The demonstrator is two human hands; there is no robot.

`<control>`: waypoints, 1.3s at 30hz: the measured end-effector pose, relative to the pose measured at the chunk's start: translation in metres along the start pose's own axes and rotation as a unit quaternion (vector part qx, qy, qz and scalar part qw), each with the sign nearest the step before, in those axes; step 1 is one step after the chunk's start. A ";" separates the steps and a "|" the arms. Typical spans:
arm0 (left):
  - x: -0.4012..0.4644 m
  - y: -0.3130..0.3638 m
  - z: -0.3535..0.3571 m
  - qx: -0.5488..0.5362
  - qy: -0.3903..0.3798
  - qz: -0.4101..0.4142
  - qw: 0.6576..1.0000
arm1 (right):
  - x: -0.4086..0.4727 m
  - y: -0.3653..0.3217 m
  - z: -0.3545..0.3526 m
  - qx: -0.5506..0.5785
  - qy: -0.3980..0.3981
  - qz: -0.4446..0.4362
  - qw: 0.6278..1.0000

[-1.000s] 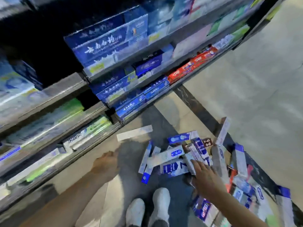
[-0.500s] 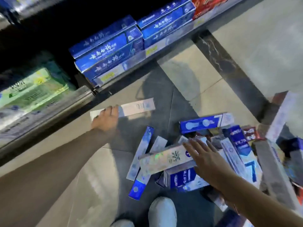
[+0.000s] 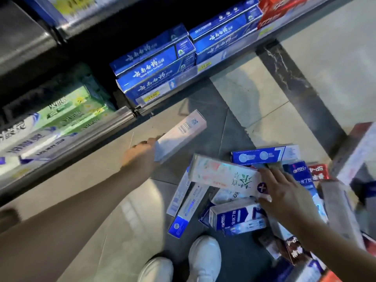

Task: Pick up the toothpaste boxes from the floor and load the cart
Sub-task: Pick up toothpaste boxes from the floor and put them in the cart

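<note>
The floor (image 3: 274,102) is pale glossy tile crossed by a dark marbled strip (image 3: 301,94). On it lies a loose heap of toothpaste boxes (image 3: 240,216), overlapping at odd angles: two narrow blue-and-white ones (image 3: 183,210) at the heap's left edge, a blue box (image 3: 264,156) at its far side, a red one (image 3: 318,171) to the right. Two white shoes (image 3: 203,259) stand on the tile just near the heap. The bottom shelf (image 3: 122,117) carries stacked blue boxes (image 3: 154,78) and green boxes (image 3: 71,110).

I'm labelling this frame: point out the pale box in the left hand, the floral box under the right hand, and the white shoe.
pale box (image 3: 181,135), head view, barcode face.
floral box (image 3: 225,176), head view, top face.
white shoe (image 3: 204,259), head view, toe.
</note>
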State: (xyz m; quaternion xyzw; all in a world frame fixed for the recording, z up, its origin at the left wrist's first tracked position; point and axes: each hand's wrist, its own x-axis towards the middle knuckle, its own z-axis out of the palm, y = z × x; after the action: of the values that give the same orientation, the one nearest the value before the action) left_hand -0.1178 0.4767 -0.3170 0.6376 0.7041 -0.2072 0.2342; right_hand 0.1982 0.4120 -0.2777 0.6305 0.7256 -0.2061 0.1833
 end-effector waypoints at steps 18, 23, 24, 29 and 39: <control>-0.387 0.009 -0.347 -0.315 -0.034 -0.026 0.948 | -0.322 -0.087 -0.374 0.185 0.076 0.213 0.956; -0.466 -0.009 -0.389 -0.354 -0.007 0.026 0.935 | -0.409 -0.123 -0.410 0.206 0.103 0.250 0.940; -0.481 -0.013 -0.393 -0.355 0.001 0.038 0.934 | -0.425 -0.129 -0.414 0.208 0.110 0.247 0.940; -0.553 -0.022 -0.404 -0.315 0.038 0.086 0.944 | -0.500 -0.151 -0.435 0.205 0.155 0.252 0.933; -0.706 -0.055 -0.355 -0.384 0.078 0.071 0.917 | -0.621 -0.169 -0.408 0.245 0.186 0.183 0.934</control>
State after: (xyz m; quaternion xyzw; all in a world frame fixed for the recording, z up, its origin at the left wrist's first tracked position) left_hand -0.1413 0.1157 0.3878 0.5608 0.6985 0.1469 0.4195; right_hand 0.1140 0.0867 0.4067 0.8047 0.5458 -0.2192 -0.0805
